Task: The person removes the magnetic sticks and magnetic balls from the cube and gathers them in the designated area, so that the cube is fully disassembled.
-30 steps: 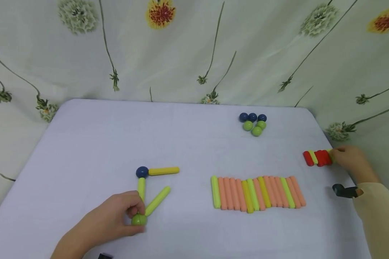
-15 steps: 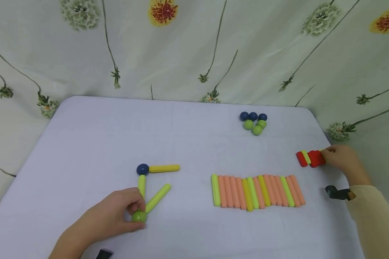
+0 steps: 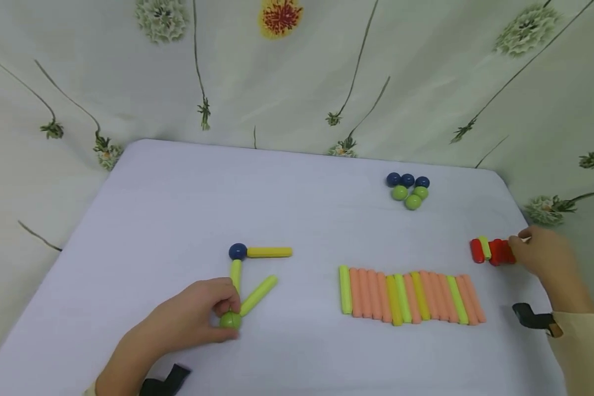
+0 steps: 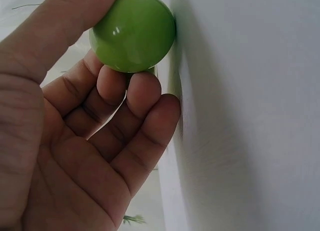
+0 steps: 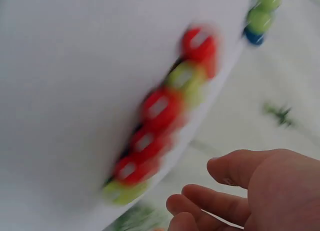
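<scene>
My left hand [image 3: 188, 311] pinches a green ball [image 4: 132, 33] between thumb and fingers, close against the white tabletop. One yellow-green stick [image 3: 236, 274] runs from there to a dark blue ball [image 3: 237, 251]; another yellow-green stick [image 3: 259, 295] slants off to the right. From the blue ball a yellow stick [image 3: 269, 252] points right. At the table's right side, my right hand [image 3: 546, 256] is at the end of a row of short red sticks [image 5: 161, 110] and short yellow-green sticks [image 5: 186, 76]. In the right wrist view its thumb and fingers are spread, apart from the blurred row.
Pink sticks [image 3: 378, 294], mixed with yellow and yellow-green ones, lie side by side in the right middle. Several green balls [image 3: 413, 202] and dark blue balls [image 3: 407, 180] cluster at the back right. A flowered cloth [image 3: 297, 71] hangs behind the table [image 3: 203, 181].
My right hand shifted the short row leftward across the table, then came off it with thumb and fingers parted. My left hand stays on the green ball. The head view has swung slightly left.
</scene>
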### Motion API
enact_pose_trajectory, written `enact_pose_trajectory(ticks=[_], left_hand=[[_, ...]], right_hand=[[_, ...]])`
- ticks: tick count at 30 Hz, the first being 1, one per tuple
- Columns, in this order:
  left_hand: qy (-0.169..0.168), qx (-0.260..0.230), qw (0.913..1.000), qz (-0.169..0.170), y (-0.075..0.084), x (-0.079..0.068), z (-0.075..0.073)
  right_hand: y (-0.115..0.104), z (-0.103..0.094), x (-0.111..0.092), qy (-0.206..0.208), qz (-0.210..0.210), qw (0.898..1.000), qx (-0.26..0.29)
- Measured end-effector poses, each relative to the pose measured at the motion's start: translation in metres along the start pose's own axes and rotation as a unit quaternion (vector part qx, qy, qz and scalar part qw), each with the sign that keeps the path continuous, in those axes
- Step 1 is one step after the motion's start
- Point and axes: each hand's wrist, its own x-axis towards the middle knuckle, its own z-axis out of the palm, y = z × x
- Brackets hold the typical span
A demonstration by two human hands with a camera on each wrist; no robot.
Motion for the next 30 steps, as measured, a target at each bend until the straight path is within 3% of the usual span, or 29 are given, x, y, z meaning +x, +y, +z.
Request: enact_pose_trajectory(ticks=[6, 10, 14, 18, 25, 27, 30], left_hand=[[-0.012, -0.003, 0.9999, -0.001, -0.001, 0.006, 0.004], [-0.014, -0.006, 0.9998, -0.013, 0.0, 0.006, 0.003], [-0.014, -0.001, 0.9995, -0.028, 0.0, 0.002, 0.002], [-0.012, 0.0, 0.9993, -0.035, 0.0, -0.001, 0.001], [0.007, 0.01, 0.9998, -0.013, 0.001, -0.001, 0.001], [0.012, 0.01, 0.9999, -0.005, 0.001, -0.001, 0.001], [0.016, 0.003, 0.9999, 0.004, 0.002, -0.002, 0.001]], right_hand=[[-0.081, 0.004, -0.053, 0.085, -0.117, 0.99, 0.008], [-0.148, 0.021, -0.09, 0.113, -0.194, 0.974, 0.007], [-0.208, 0.044, -0.122, 0.117, -0.287, 0.95, 0.023], [-0.255, 0.065, -0.149, 0.087, -0.391, 0.915, 0.045], [-0.313, 0.107, -0.175, -0.071, -0.499, 0.86, 0.084], [-0.323, 0.116, -0.176, -0.081, -0.517, 0.846, 0.098], [-0.333, 0.125, -0.176, -0.071, -0.532, 0.837, 0.109]])
